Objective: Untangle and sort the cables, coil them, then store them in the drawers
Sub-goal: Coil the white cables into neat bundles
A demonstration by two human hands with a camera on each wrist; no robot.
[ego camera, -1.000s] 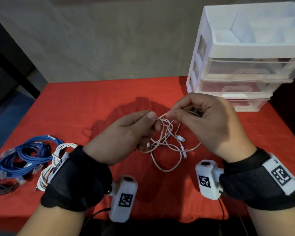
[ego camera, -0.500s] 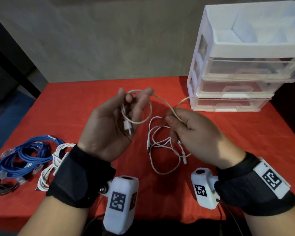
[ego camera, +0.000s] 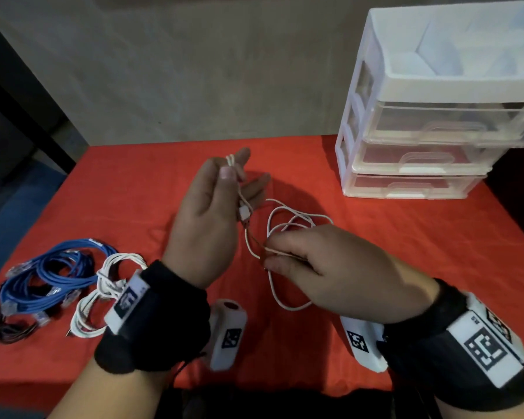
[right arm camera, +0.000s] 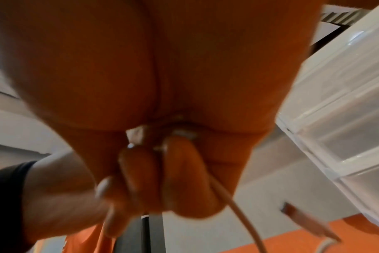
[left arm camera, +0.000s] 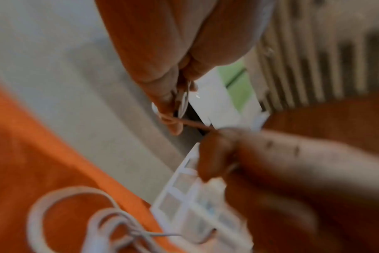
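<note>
A thin white cable (ego camera: pixel 286 212) hangs between my two hands above the red tablecloth (ego camera: pixel 133 192). My left hand (ego camera: pixel 232 167) is raised, and its thumb pinches a couple of strands against the forefinger. A white plug (ego camera: pixel 244 213) dangles below the palm. My right hand (ego camera: pixel 272 254) sits lower and to the right, fingers curled, pinching the cable where it runs across from the left hand. Loose loops hang under and behind it. In the right wrist view, the curled fingers (right arm camera: pixel 177 171) close on the cable (right arm camera: pixel 238 207). The left wrist view is blurred but shows the cable (left arm camera: pixel 190 124) taut between both hands.
A white three-drawer unit (ego camera: pixel 421 131) with an open top tray stands at the back right, drawers closed. Blue network cables (ego camera: pixel 52 267), a white coiled cable (ego camera: pixel 103 285) and a small black cable (ego camera: pixel 9 331) lie at the table's left front.
One second ago both hands worked the tangle together. The left hand has risen with one end and now pinches strands under its thumb. The right hand has dropped toward me along the cable.
</note>
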